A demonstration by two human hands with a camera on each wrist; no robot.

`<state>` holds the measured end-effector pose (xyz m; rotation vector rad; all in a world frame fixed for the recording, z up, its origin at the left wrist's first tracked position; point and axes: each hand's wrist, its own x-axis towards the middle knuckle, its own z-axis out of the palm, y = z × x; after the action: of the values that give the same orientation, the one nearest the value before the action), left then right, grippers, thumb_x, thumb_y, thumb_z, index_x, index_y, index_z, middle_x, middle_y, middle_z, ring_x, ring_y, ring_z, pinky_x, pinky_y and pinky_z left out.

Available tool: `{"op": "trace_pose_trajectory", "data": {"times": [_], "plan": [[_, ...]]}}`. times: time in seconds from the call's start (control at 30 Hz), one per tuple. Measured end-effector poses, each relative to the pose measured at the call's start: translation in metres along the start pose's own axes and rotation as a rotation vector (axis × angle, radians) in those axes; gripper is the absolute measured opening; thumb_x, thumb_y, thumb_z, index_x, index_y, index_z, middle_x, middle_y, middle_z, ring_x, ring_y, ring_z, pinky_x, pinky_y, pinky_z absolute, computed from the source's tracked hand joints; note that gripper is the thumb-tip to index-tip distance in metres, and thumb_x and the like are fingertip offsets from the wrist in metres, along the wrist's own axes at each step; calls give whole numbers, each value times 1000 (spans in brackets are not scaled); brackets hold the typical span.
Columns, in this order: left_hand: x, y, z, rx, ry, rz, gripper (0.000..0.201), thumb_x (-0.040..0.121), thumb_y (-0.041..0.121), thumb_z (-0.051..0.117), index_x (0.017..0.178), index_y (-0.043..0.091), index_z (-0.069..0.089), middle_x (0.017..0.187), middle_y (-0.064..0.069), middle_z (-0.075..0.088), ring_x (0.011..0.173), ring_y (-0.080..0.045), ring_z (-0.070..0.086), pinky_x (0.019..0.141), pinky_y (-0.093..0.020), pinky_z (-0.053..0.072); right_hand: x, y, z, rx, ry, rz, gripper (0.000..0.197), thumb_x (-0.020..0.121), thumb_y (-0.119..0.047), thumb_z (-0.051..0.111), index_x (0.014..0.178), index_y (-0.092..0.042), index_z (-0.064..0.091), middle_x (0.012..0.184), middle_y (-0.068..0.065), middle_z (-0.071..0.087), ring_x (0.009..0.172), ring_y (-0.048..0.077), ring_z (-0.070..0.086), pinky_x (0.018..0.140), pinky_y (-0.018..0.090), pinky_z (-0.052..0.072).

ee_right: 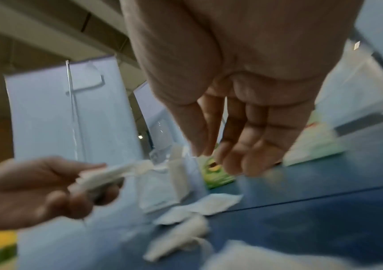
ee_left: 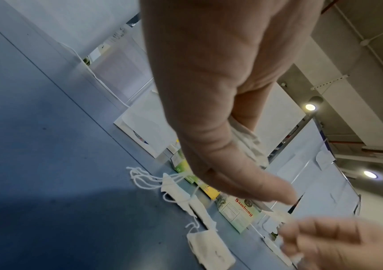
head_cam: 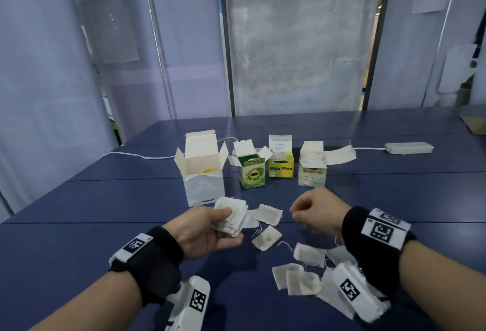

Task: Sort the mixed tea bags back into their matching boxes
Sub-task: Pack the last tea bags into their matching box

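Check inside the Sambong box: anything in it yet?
Yes. The Sambong box stands open, and white tea bag paper shows above its rim in the head view. Its walls hide how many bags there are and everything lower down.

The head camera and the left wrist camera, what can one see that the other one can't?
Only the head view shows the tall white box standing open with its flaps up, the yellow Pito-Pito box, the power strip far back on the table, and the black wrist bands. Only the left wrist view shows the ceiling lamps and the looped white strings up close. Both show the left hand holding a stack of tea bags, the Sambong box and the right hand.
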<state>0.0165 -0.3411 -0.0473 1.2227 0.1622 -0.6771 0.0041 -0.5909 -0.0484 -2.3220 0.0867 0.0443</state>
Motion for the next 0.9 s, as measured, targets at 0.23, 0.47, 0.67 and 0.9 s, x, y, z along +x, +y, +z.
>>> {"op": "trace_pose_trajectory", "data": {"times": [0.23,0.47,0.67,0.9], "plan": [[23,11,39,-120,-8,47,19,99,10,43,99,-5,56,93,-19,65,84,-30,62,67,-43,58,-28,68,-47,-563,-236,96,48,78,-26,72,124,-18,58,105,-5,62,94,10,57,78,19,45],[40,5,65,-135,-56,44,20,99,11,45,102,-5,56,98,-19,66,80,-30,67,68,-43,60,-43,89,-50,-549,-273,43,36,72,-29,76,105,-26,62,82,-17,51,81,8,51,66,19,42],[42,-1,69,-106,-84,42,22,99,11,45,105,-6,58,94,-20,71,75,-32,72,72,-45,59,-47,90,-51,-440,-229,64,29,69,-26,78,83,-29,53,81,-14,55,71,5,52,58,16,42],[41,-10,78,53,-66,-15,27,99,15,45,113,-6,54,107,-23,58,85,-33,62,63,-41,61,-47,81,-44,98,-113,66,12,81,-2,66,84,-13,65,66,3,62,57,14,56,54,25,49]]}}
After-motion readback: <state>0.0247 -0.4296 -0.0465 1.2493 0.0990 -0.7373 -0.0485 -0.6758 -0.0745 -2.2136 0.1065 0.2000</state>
